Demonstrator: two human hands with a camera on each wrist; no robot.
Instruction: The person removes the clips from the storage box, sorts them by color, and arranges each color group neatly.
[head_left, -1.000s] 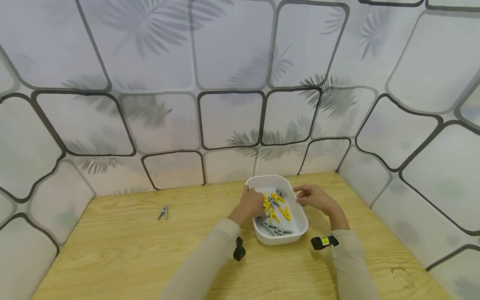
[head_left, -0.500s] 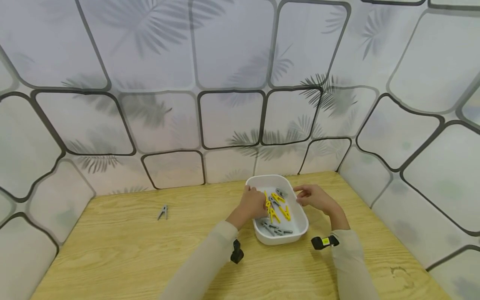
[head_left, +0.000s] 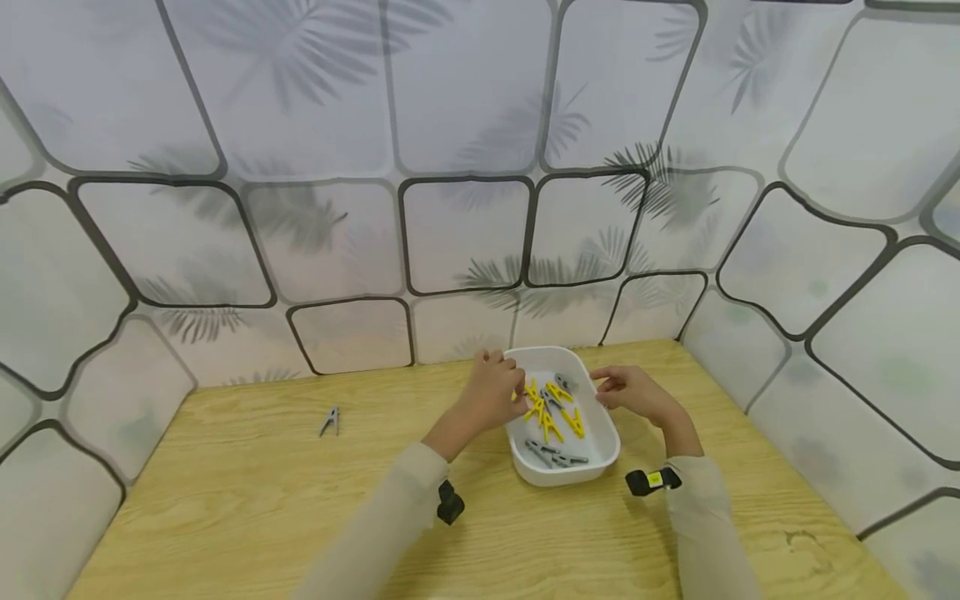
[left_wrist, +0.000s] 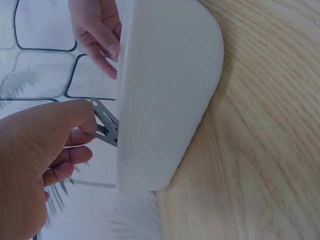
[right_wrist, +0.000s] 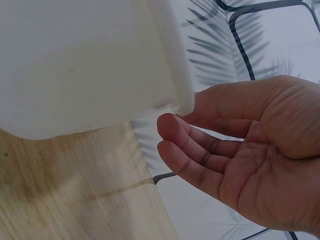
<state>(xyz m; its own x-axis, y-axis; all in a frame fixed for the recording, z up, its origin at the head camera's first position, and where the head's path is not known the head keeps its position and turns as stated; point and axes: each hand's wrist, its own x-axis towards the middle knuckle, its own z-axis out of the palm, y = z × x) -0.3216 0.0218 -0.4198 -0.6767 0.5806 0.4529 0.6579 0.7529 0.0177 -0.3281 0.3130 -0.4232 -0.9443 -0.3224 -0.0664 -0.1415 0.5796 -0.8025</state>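
My left hand (head_left: 491,392) is over the left rim of a white plastic tub (head_left: 566,477), pinching a grey clothespin (left_wrist: 106,120) between thumb and forefinger. In the left wrist view this clothespin overlaps the tub's rim; in the head view the hand hides it. Several yellow clothespins (head_left: 576,423) and grey clothespins (head_left: 537,451) lie inside the tub. At the right side my right hand (head_left: 637,393) holds the tub's rim with its fingertips, thumb at the edge and other fingers bent below it, as the right wrist view shows.
One grey clothespin (head_left: 330,421) lies alone on the wooden table (head_left: 247,500), left of the tub. Patterned wall panels (head_left: 465,242) close off the back and both sides. Each wrist carries a small black camera (head_left: 450,502).
My left hand has drawn up and left from inside the tub to its left rim, with a grey clothespin. The right hand stays at the tub's right side.
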